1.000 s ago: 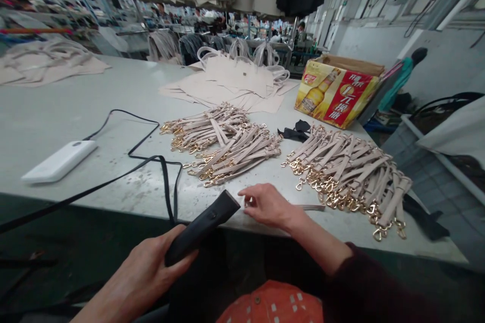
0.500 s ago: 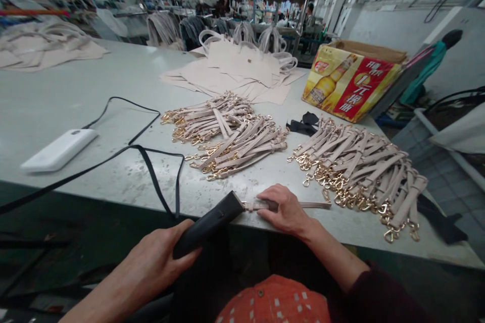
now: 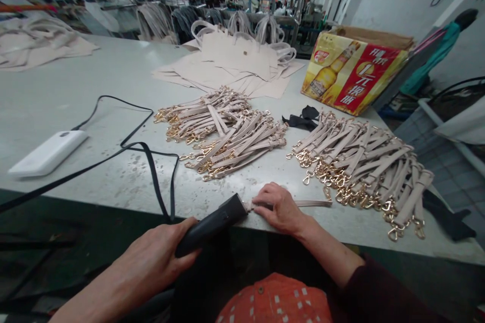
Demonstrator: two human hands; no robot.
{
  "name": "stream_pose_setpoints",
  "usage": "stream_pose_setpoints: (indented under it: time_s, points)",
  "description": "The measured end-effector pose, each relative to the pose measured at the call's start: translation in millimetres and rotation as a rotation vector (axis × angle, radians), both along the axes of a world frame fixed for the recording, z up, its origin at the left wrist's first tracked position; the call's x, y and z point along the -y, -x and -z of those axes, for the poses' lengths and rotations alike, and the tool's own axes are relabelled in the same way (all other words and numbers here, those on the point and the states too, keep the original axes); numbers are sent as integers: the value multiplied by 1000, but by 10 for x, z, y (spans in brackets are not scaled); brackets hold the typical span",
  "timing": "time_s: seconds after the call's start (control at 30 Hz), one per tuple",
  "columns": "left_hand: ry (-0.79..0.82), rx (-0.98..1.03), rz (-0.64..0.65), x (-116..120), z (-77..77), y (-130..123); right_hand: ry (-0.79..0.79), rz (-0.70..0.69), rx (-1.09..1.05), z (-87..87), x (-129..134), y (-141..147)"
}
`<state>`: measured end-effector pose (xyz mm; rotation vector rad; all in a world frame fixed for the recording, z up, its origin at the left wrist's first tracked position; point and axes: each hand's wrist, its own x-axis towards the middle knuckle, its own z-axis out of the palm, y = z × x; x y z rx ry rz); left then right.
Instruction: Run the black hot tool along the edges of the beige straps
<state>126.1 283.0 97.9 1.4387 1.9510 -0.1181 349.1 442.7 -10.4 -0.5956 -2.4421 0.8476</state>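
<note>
My left hand (image 3: 166, 247) is wrapped round a black handheld tool (image 3: 212, 227) with a squared end; I cannot make out its exact kind. That end meets the left tip of a light beige strap (image 3: 312, 203) lying along the table's front edge. Over the strap, my right hand (image 3: 278, 208) has its fingers curled and pressed together, gripping it close to the tool and hiding its middle. To the right lies a heap of beige straps with gold clasps (image 3: 359, 161). A second heap of such straps (image 3: 231, 136) is farther back in the middle.
Beige bag panels with handles (image 3: 238, 60) are stacked at the back of the table (image 3: 113, 70). A yellow and red carton (image 3: 350, 73) stands back right. On the left are a white power bank-like slab (image 3: 49, 153) and a black cord (image 3: 151, 166). Black cloth scraps (image 3: 303, 120) lie between heaps.
My right hand's fingers have slid slightly left along the strap, nearer to the tool's end, covering more of its left part. The camera view has shifted a little. My left hand keeps its grip.
</note>
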Motion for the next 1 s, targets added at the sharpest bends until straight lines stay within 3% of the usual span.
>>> stream_pose_setpoints:
  time_s: [0.2,0.33,0.43,0.63,0.8,1.0]
  points:
    - [42,-40,9,-60,-80,-61,-162,9,-29,76,51,-3]
    - [18,-26,15,-74,-42,-52,-344,27,-9,50,115,8]
    - [6,-10,21,-60,3,-29,-392,47,7,11,158,30]
    - [-16,-5,-16,-19,72,-8,-343,32,99,8,160,69]
    - [-27,9,-18,-25,39,-17,-256,8,117,7,110,121]
    - [-23,23,-24,-44,10,-27,-93,119,110,-64,88,265]
